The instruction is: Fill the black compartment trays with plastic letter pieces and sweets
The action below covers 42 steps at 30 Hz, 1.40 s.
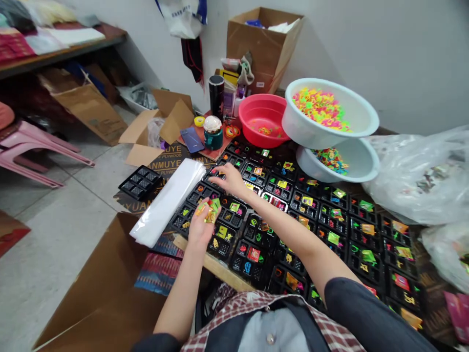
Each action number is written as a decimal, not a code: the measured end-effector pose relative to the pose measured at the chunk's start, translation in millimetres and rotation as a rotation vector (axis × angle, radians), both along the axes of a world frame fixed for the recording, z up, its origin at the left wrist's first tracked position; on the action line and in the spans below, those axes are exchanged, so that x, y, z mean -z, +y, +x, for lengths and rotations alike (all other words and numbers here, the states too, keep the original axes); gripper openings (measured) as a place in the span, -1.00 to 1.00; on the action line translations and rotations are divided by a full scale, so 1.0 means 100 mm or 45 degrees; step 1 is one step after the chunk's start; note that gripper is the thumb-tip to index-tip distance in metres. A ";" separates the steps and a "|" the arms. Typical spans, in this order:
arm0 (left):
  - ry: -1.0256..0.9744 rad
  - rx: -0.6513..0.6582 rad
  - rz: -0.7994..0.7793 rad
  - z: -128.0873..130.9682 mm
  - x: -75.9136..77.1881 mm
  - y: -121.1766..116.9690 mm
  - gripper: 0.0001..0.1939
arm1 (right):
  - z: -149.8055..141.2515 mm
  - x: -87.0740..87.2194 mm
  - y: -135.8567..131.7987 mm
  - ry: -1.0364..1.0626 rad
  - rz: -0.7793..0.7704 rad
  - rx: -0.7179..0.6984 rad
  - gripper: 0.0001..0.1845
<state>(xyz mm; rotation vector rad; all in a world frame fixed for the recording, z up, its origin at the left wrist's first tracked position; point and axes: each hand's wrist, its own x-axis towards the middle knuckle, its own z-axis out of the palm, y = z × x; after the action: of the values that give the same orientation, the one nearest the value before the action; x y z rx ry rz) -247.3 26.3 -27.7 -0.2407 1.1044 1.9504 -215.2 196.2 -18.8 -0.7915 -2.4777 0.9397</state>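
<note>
My left hand (200, 227) is closed around several small shiny packets (210, 211) in green, yellow and orange, held above the near-left trays. Farther forward, my right hand (231, 182) reaches over a tray in the back-left part of the rows, fingers bent together and pointing left. A reddish bit shows by its fingertips, too small to name. Beneath both hands lie rows of black compartment trays (252, 264). Many hold small bright plastic pieces, and many also hold a packet, such as the red packet (253, 254).
A stack of white plastic sheets (172, 200) lies left of the trays, beside empty black trays (139, 182). Behind stand a red basin (262, 122), two stacked pale basins (330, 134) of coloured pieces, and a lidded green mug (213, 139). An open cardboard box (95, 298) stands front left.
</note>
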 end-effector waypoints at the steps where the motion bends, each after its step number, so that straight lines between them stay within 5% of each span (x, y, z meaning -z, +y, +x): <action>1: 0.004 -0.035 0.004 -0.04 -0.01 0.05 -0.87 | 0.06 -0.02 -0.09 0.019 -0.054 -0.143 -0.60; 4: -0.003 -0.033 0.068 -0.09 -0.05 0.16 -0.88 | 0.21 -0.03 -0.29 0.027 -0.185 -0.337 -0.66; 11: -0.031 0.098 0.114 -0.03 -0.05 0.20 -0.75 | 0.31 0.07 -0.31 0.102 -0.370 -0.157 -0.82; 18: 0.047 -0.083 -0.081 -0.19 0.09 -0.09 -0.73 | 0.20 0.14 -0.25 0.239 -0.456 0.037 -0.73; 23: 0.218 -0.332 -0.154 -0.38 0.05 -0.34 -0.78 | -0.07 0.28 -0.33 0.094 -0.338 0.059 -0.81; 28: 0.166 -0.267 -0.133 -0.47 -0.02 -0.41 -0.76 | -0.22 0.37 -0.44 -0.149 -0.112 0.050 -0.82; 32: 0.117 -0.173 -0.097 -0.41 -0.05 -0.34 -0.81 | -0.03 0.24 -0.50 0.013 -0.014 0.038 -0.70; 37: 0.127 0.006 -0.057 -0.15 -0.03 -0.14 -0.76 | 0.35 0.08 -0.61 0.140 -0.263 -0.221 -0.72; 42: 0.209 0.113 -0.074 0.02 -0.05 0.22 -0.67 | 0.56 0.07 -0.43 0.221 -0.410 -0.024 -0.89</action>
<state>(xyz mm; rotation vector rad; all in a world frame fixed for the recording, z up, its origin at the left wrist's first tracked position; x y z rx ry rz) -245.4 48.4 -22.7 -0.0621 1.2579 1.8869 -159.3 153.0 -26.0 -0.7478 -2.2187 1.3753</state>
